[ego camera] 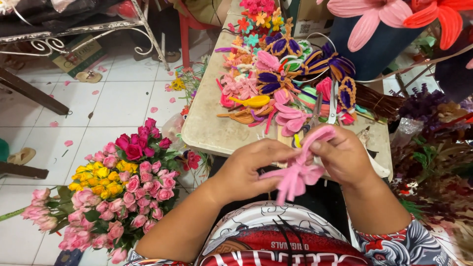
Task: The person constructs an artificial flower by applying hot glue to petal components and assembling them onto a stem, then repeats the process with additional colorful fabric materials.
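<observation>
My left hand (256,165) and my right hand (342,155) meet in front of my chest, both pinching a pink pipe-cleaner flower (298,175). Its fuzzy looped petals hang below my fingers and one pink stem end (318,135) curls up over my right hand. Beyond my hands a worn beige table (212,130) carries a heap of pipe-cleaner flowers (276,83) in pink, purple, orange and green. A pair of scissors (333,103) lies among them.
A bunch of pink, red and yellow roses (118,189) lies on the white tiled floor at my left. Large pink and orange foam flowers (394,15) stand at the back right. Dried purple stems (423,106) crowd the right side. A metal frame (74,29) stands far left.
</observation>
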